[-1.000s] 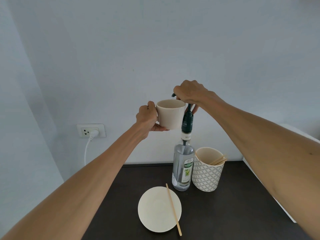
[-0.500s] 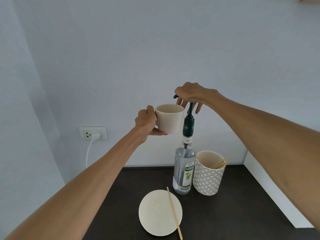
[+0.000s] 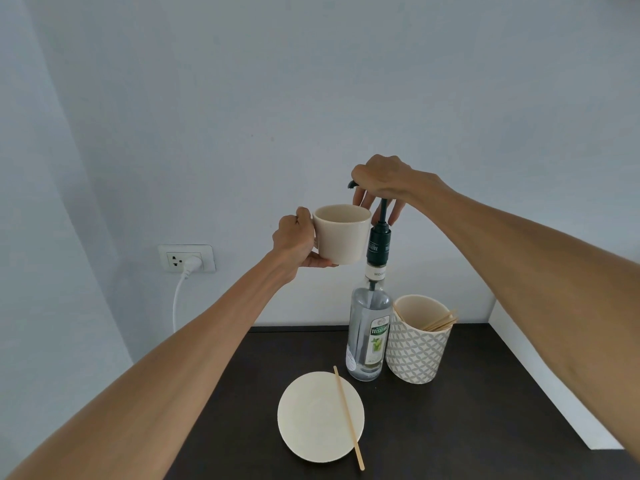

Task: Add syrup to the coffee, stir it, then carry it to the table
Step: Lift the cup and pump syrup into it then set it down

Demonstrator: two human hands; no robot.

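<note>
The left hand is gripping the cream mug beside the Teisseire syrup bottle; the right hand is wrapping over its pump head. Syrup is likely missing the mug if the spout is sitting outside the rim.

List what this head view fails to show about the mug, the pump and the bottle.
- Mug: its contents, hidden by its own wall at this angle.
- Pump top: covered by the right hand; only the spout tip shows.
- Mug handle: wrapped by the left hand.
- Bottle: small label text too small.
</note>
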